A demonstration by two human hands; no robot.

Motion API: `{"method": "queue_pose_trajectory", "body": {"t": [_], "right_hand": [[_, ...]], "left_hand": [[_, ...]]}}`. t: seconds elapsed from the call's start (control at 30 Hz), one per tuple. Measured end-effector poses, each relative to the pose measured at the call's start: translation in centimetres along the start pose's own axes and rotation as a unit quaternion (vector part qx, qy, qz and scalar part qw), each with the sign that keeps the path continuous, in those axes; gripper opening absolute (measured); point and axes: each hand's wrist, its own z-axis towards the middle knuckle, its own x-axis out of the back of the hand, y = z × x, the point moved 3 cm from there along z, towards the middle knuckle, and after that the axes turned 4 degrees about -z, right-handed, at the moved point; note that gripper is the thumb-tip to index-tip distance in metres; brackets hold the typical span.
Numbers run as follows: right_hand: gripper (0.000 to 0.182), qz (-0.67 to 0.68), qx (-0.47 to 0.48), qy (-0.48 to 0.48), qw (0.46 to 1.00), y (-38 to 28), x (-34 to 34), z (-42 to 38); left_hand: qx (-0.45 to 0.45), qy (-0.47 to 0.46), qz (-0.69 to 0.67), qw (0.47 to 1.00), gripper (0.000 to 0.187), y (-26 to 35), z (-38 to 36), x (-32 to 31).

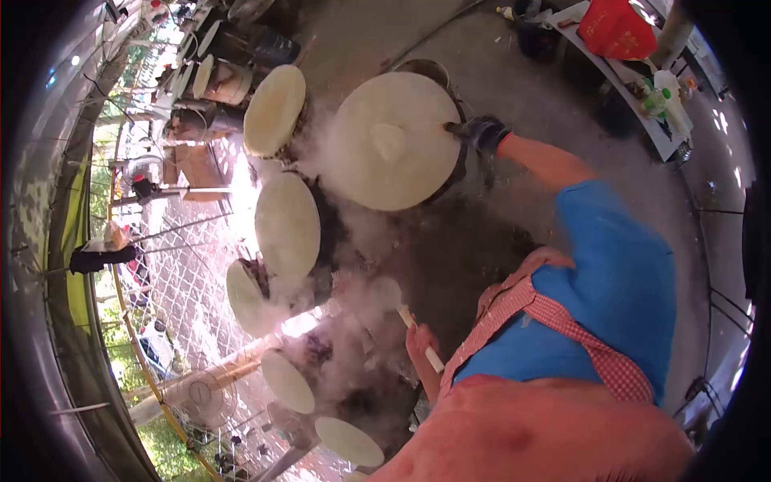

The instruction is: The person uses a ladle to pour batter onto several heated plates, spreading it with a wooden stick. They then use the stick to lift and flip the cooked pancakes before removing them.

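Note:
My right hand (484,134), in a dark glove, reaches to the edge of a large round pale disc (401,181). Its fingers are closed around a short dark handle (452,127) at that edge. A pale lump (388,140) sits mid-disc; steam hides whether it joins the handle. Closer to my body, my bare left hand (420,341) is wrapped round the wooden handle (434,359) of a ladle-like tool. Its round pale head (385,294) is blurred by steam. I wear a blue shirt (618,241) and a red checked apron (574,321).
Several pale round discs, including one upper (275,111) and one middle (287,225), curve along the left. Thick steam rises between them. A side table (654,136) at upper right bears a red bag (617,30) and a green bottle (656,102). Wire fencing (189,281) stands beyond.

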Motion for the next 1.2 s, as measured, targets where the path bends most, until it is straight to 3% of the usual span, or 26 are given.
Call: {"method": "queue_pose_trajectory", "body": {"t": [0.03, 0.07, 0.13, 0.17, 0.23, 0.3, 0.43, 0.5, 0.53, 0.6, 0.63, 0.67, 0.73, 0.77, 0.8, 0.83, 0.87, 0.9, 0.93, 0.97, 1.0, 1.07, 1.13, 1.2], "right_hand": [[0.037, -0.01, 0.084, 0.007, 0.996, 0.1, -0.5, -1.0], [0.037, -0.015, 0.091, 0.001, 0.996, 2.0, -1.4, -0.5], [0.035, 0.036, -0.042, -0.04, 0.998, 5.3, -2.8, 1.0], [0.035, 0.029, -0.032, -0.044, 0.998, 5.4, -3.2, 0.2], [0.034, -0.039, 0.098, 0.162, 0.981, 2.4, -0.3, -4.7], [0.034, -0.084, 0.081, 0.109, 0.987, 2.8, -1.1, -5.0], [0.037, -0.116, 0.041, 0.001, 0.992, 0.4, -3.0, -8.1], [0.04, -0.114, 0.011, -0.044, 0.992, -1.3, -3.0, -10.5], [0.043, -0.118, -0.009, -0.064, 0.991, -1.7, -2.8, -11.4], [0.045, -0.067, -0.038, -0.054, 0.996, -2.7, -3.7, -12.9], [0.045, -0.007, -0.043, -0.024, 0.999, -3.4, -5.2, -13.6], [0.045, -0.013, -0.045, -0.029, 0.998, -3.5, -5.9, -14.5], [0.043, 0.037, 0.043, 0.108, 0.992, -4.0, -5.7, -15.5], [0.043, 0.03, 0.051, 0.101, 0.993, -4.6, -5.3, -16.3], [0.041, -0.066, 0.065, 0.106, 0.99, -5.4, -4.4, -17.0], [0.04, -0.161, 0.079, 0.107, 0.978, -6.2, -4.2, -17.6], [0.04, -0.169, 0.086, 0.088, 0.978, -6.7, -5.2, -17.8], [0.041, -0.102, 0.086, 0.135, 0.982, -7.2, -6.4, -18.0], [0.043, -0.032, 0.091, 0.19, 0.977, -8.1, -7.1, -17.8], [0.043, -0.038, 0.117, 0.185, 0.975, -9.8, -7.0, -17.0], [0.046, 0.003, 0.14, 0.201, 0.97, -11.6, -6.8, -17.0], [0.048, 0.057, 0.184, 0.196, 0.962, -13.9, -7.3, -18.2], [0.043, 0.057, 0.091, 0.014, 0.994, -14.6, -10.4, -16.2], [0.045, 0.061, 0.171, 0.033, 0.983, -15.6, -12.6, -14.6]], "left_hand": [[0.013, 0.007, 0.06, 0.998, 0.025, 0.2, 0.8, -0.3], [0.032, 0.029, 0.04, 0.998, 0.02, 0.4, 1.8, -0.7], [0.037, 0.052, 0.081, 0.995, 0.022, 1.2, 4.4, -2.9], [0.063, 0.036, 0.099, 0.992, 0.027, 2.6, 6.4, -3.0], [0.032, 0.04, 0.108, 0.993, 0.033, 0.5, 8.8, -8.1], [0.077, 0.02, 0.056, 0.995, 0.035, -0.7, 11.6, -11.9], [0.013, -0.015, 0.148, 0.989, 0.024, -3.7, 16.4, -16.2], [-0.145, 0.044, 0.339, 0.929, 0.021, -6.4, 18.3, -17.4], [-0.139, 0.037, 0.327, 0.934, 0.021, -8.5, 19.3, -18.2], [-0.201, 0.104, 0.404, 0.886, 0.014, -11.2, 20.1, -18.1], [-0.194, 0.108, 0.398, 0.89, 0.014, -10.7, 19.8, -17.0], [-0.065, 0.031, 0.286, 0.956, 0.011, -9.8, 19.9, -16.2], [0.176, -0.081, 0.042, 0.98, 0.013, -7.0, 18.1, -14.3], [0.172, -0.084, 0.031, 0.981, 0.013, -7.0, 15.0, -13.2], [0.052, -0.041, 0.188, 0.98, 0.008, -6.6, 11.9, -12.5], [-0.069, 0.013, 0.335, 0.94, 0.005, -5.8, 10.0, -11.7], [-0.026, 0.011, 0.315, 0.949, 0.006, -4.7, 9.7, -10.7], [-0.027, 0.027, 0.294, 0.955, 0.006, -3.7, 9.0, -9.5], [0.07, 0.029, 0.149, 0.986, 0.007, -3.1, 8.8, -9.0], [0.16, 0.006, 0.003, 0.987, 0.008, -2.7, 8.6, -10.0], [0.187, -0.018, -0.039, 0.981, 0.019, -2.1, 7.5, -10.7], [0.185, -0.044, -0.079, 0.979, 0.024, -1.3, 5.6, -10.1], [0.182, -0.074, -0.107, 0.975, 0.03, 1.0, 3.9, -10.6], [0.137, -0.059, -0.134, 0.98, 0.025, 2.8, 2.2, -9.9]]}}
